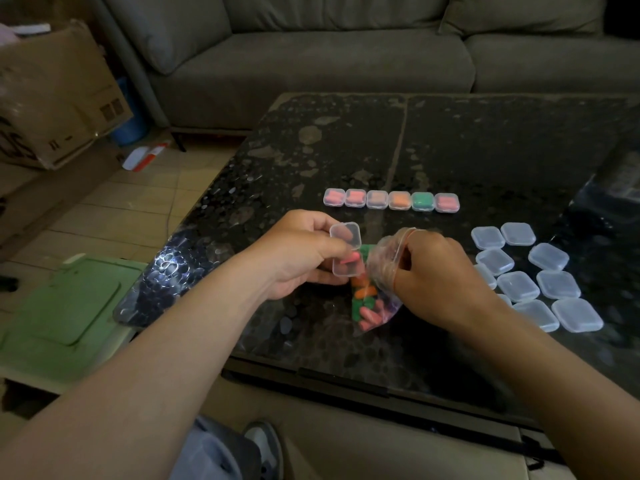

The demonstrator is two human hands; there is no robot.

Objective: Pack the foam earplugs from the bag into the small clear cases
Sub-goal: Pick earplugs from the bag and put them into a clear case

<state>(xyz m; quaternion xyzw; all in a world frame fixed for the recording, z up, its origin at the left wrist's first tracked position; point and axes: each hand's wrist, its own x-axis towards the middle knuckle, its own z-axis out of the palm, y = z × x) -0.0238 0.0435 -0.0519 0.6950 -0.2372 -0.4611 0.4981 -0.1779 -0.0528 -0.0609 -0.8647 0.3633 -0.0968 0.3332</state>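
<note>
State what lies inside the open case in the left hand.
A pink earplug shows in the open case; the left hand covers its left edge, so anything there is hidden.

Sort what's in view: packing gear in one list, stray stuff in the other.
In the job: open case held in the left hand; bag of earplugs, gripped by the right hand; six filled cases in a row; empty cases on the table.
Lying about: cardboard box; sofa; green lid; red-and-white packet on the floor.
</note>
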